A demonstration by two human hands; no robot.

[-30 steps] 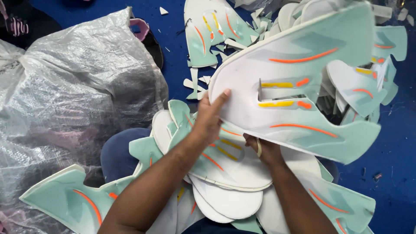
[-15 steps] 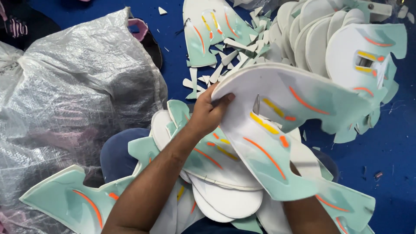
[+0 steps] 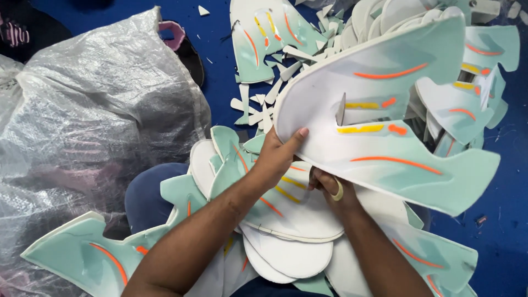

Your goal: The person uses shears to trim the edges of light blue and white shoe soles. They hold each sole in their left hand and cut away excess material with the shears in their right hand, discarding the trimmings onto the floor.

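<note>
At frame centre, the left hand and right hand both clasp a mint-and-white foam cutout. It hides most right-hand fingers and the pile of cutouts beneath; the plastic bag is cropped left.

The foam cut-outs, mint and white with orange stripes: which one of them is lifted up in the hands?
The large cut-out at upper right. The left hand and right hand grip its near edge, holding it above the others, which lie in piles.
</note>
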